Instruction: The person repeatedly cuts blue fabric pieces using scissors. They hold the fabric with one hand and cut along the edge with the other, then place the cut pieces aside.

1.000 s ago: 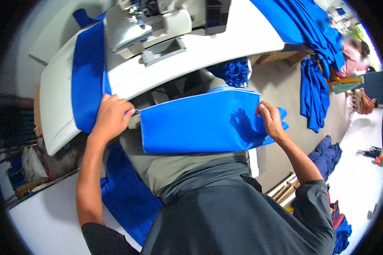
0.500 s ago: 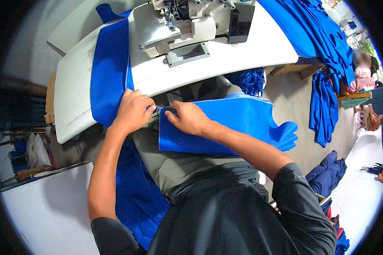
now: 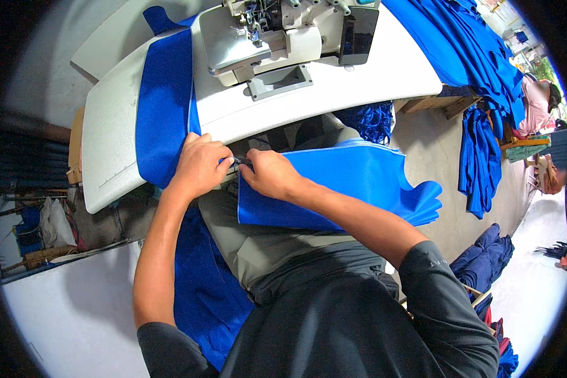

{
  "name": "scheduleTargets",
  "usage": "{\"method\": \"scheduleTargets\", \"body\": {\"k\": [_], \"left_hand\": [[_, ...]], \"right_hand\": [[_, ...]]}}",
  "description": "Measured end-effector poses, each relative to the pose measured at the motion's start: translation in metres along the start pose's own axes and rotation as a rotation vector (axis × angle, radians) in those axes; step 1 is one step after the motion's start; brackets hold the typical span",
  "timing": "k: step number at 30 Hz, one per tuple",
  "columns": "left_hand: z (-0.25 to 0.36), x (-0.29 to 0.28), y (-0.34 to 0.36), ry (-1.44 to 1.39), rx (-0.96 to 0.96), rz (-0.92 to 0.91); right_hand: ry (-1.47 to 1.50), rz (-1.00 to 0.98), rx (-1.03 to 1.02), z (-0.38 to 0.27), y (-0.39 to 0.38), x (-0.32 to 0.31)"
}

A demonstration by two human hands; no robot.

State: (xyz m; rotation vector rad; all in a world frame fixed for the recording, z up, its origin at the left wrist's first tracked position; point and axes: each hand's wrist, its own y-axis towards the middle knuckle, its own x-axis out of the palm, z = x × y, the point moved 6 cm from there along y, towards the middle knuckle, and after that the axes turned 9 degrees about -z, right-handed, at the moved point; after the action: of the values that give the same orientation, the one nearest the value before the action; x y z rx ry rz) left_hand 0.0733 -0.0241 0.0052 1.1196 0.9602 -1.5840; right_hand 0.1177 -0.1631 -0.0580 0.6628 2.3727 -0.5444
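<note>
My left hand [image 3: 200,165] is closed in a pinch at the table's front edge, beside a long blue fabric strip [image 3: 164,107] that hangs over that edge. A short pale thread shows at its fingertips. Close to it, my right hand [image 3: 269,175] is also closed, around a small dark tool [image 3: 238,162] mostly hidden by the fingers; its kind is not clear. Under the right hand and forearm, a folded blue fabric panel [image 3: 340,179] with a stitched upper edge lies across my lap, its right end curling.
An overlock sewing machine [image 3: 274,44] stands on the white table [image 3: 384,75], with a dark phone-like slab [image 3: 358,34] against it. Blue cloth [image 3: 466,50] is heaped at the right. More blue cloth [image 3: 205,290] hangs by my left leg. A person [image 3: 535,104] sits far right.
Both hands stay nearly in place. The right fingertips have tilted slightly, and the small dark tool now shows more between the hands. The view has shifted a little.
</note>
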Motion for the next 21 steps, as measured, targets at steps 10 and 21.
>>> {"method": "scheduleTargets", "body": {"k": [10, 21], "left_hand": [[0.0, 0.002, 0.001, 0.001, -0.001, 0.015], [-0.002, -0.001, -0.001, -0.031, -0.006, 0.013]], "right_hand": [[-0.068, -0.023, -0.016, 0.001, 0.0, 0.003], [0.022, -0.033, -0.054, 0.005, -0.02, -0.005]]}}
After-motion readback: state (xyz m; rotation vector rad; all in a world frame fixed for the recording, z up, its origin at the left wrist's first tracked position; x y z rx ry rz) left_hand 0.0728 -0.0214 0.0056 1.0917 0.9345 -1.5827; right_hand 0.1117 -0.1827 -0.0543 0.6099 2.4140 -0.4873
